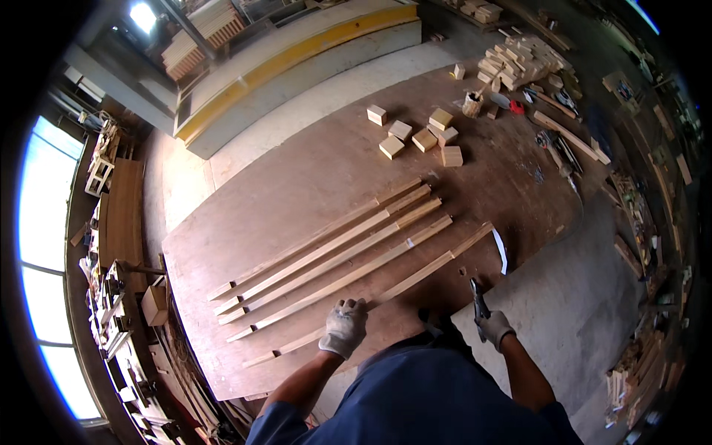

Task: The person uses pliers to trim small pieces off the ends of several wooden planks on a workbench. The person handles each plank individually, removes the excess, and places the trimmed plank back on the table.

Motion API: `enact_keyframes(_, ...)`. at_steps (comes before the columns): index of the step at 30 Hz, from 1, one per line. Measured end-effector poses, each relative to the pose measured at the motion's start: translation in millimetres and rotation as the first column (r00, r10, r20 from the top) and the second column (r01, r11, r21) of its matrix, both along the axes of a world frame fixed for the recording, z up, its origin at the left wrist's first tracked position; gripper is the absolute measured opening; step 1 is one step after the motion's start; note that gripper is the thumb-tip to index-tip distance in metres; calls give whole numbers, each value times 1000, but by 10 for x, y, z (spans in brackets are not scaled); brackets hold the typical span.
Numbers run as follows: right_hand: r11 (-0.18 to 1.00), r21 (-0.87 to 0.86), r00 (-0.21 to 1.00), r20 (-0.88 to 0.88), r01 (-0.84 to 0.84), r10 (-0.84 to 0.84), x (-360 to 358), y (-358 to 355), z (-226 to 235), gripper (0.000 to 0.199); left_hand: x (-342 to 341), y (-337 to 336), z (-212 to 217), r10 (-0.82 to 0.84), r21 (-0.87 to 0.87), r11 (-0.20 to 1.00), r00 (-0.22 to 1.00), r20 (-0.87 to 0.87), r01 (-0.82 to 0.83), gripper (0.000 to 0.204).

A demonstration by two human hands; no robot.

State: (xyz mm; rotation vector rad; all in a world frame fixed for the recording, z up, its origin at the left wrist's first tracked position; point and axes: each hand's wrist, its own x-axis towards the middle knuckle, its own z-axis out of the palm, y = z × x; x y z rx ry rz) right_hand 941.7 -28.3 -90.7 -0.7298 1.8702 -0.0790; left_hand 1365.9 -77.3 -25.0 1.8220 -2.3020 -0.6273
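My left hand [345, 328], in a pale work glove, is closed over the nearest long wooden strip [415, 276], which lies slanting across the brown table [282, 178]. The fingers cover part of the strip. My right hand [495, 326], also gloved, grips a dark, slim hand tool [479, 297] just off the table's near edge; its exact kind is not clear. Beyond my left hand, several similar strips [356, 274] lie roughly parallel, with notches near their ends. A thin white strip [500, 251] lies by the nearest strip's far end.
Several wooden blocks [424, 139] sit farther back on the table. A heap of wood pieces [519, 63] lies at the far right, near a red object [517, 107] and a corded tool [552, 148]. A long yellow-edged bench [297, 63] stands beyond; stacked wood [115, 311] lines the left.
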Motion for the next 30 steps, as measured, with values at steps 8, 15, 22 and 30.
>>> enact_keyframes(8, 1000, -1, 1000, 26, 9, -9, -17, 22, -210, 27, 801, -1081, 452, 56, -285, 959, 981, 185, -1, 22)
enact_keyframes(15, 993, -74, 983, -162, -93, 80, -162, 225, -747, 35, 1389, -1910, 181, 303, -271, 928, 942, 143, -257, 28)
enact_keyframes(22, 999, -35, 998, -44, 31, -33, 6, 171, -353, 27, 1533, -2123, -357, 310, -118, 949, 933, 184, -292, 23)
enact_keyframes(30, 994, -5, 981, -162, -110, 107, -86, 165, -513, 36, 1478, -2138, -489, 365, 37, 922, 896, 254, -386, 29)
